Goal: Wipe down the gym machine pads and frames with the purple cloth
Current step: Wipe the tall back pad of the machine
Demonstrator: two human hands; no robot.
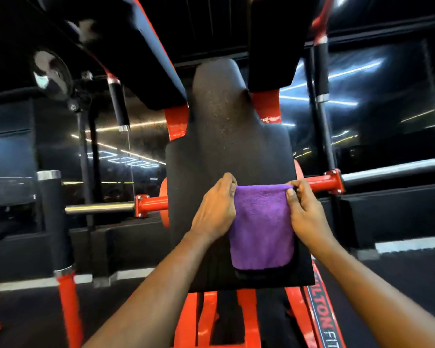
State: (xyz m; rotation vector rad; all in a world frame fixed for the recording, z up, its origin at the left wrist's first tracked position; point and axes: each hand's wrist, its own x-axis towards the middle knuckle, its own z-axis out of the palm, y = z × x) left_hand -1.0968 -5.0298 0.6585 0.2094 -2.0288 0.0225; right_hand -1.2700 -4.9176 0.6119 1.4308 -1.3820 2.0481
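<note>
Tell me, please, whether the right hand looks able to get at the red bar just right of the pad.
Probably yes. The right hand pinches the purple cloth at its top corner, just beside the red bar, and nothing shows between them. The cloth could come along.

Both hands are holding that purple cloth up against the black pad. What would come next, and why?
Probably press the purple cloth flat and sweep it up the black pad. The left hand and right hand only pinch its top corners, and the pad above looks speckled.
</note>
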